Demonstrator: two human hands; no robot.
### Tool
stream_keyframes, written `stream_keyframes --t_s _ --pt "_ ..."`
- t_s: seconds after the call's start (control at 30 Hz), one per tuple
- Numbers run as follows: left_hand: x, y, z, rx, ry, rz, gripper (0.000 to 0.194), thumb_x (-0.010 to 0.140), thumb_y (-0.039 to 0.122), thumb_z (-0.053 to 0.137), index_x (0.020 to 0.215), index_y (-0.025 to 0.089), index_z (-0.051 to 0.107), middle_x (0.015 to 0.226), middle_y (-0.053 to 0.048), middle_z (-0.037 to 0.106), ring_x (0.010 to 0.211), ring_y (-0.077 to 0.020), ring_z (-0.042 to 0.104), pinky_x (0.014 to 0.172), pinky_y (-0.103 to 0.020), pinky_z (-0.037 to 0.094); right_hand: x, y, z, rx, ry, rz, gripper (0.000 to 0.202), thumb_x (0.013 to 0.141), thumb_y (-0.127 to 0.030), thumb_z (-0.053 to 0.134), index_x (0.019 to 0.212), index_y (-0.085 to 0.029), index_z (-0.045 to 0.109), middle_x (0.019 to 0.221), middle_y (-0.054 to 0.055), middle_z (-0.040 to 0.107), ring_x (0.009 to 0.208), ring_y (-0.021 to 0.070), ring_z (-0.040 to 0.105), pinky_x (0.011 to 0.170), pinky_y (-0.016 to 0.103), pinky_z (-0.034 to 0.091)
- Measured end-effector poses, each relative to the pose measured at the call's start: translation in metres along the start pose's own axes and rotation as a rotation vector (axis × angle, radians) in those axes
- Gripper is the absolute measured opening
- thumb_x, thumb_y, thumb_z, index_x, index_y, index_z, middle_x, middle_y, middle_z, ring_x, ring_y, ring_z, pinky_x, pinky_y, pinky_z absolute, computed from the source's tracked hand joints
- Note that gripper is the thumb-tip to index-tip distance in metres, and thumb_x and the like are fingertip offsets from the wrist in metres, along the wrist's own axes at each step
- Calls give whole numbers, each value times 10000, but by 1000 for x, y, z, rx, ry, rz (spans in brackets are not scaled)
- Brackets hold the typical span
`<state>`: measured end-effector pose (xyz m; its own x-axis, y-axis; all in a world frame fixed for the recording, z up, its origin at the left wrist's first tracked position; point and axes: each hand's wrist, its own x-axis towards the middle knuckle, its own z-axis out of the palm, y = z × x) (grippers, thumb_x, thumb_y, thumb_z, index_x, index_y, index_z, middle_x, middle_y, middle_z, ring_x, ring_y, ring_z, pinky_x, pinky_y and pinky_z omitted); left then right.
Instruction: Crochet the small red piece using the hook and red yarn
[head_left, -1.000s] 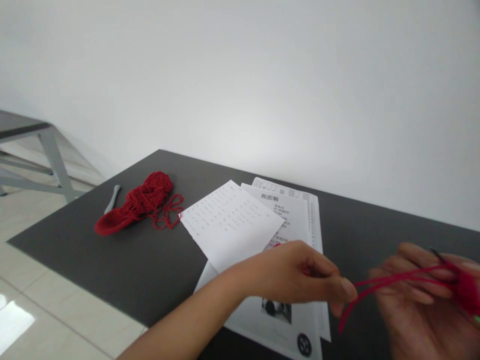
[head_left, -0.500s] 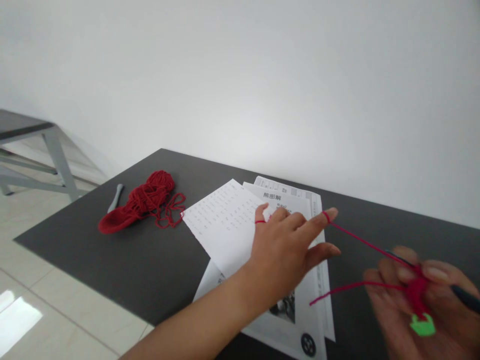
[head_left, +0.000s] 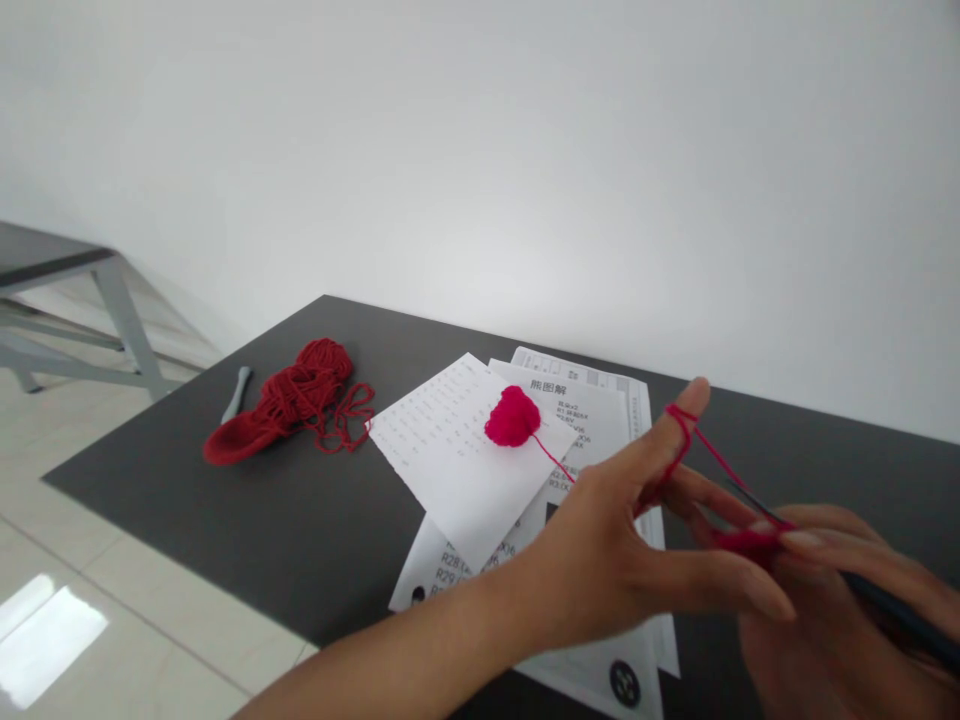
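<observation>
Pink-red yarn [head_left: 721,455] loops round the raised index finger of my left hand [head_left: 637,530] and runs tight to a dark crochet hook [head_left: 892,612]. My right hand [head_left: 840,590] grips the hook. A small crocheted piece [head_left: 748,540] in the same yarn lies at the hook's tip, between the hands. My left middle finger and thumb reach to either side of this piece; whether they pinch it is unclear. The green clip is hidden now. A small ball of pink-red yarn [head_left: 512,417] rests on the papers, its strand leading to my left hand.
Beneath the ball lie a handwritten sheet [head_left: 427,420] and printed pattern pages [head_left: 630,400] on the dark table [head_left: 330,540]. Farther left are a dark red yarn skein [head_left: 304,385], a red crocheted piece [head_left: 236,440] and a grey-handled tool [head_left: 236,395]. A white wall stands behind.
My left hand has moved right, up to the crocheted piece by my right hand, shortening the taut yarn. The yarn ball has come into view; the green clip has gone from sight.
</observation>
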<state>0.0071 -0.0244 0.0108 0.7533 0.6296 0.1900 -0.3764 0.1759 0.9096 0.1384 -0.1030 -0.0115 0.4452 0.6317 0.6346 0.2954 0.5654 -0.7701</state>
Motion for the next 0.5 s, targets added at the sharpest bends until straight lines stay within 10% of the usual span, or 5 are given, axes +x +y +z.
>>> stream_keyframes --t_s 0.5 --pt "-4 8 2 -293 147 -237 1005 660 63 851 1519 289 382 680 70 714 620 -52 640 704 -160 489 -8 30 -25 -194 56 -23 325 906 -513 728 890 -190 693 863 76 613 796 235 634 614 331 555"
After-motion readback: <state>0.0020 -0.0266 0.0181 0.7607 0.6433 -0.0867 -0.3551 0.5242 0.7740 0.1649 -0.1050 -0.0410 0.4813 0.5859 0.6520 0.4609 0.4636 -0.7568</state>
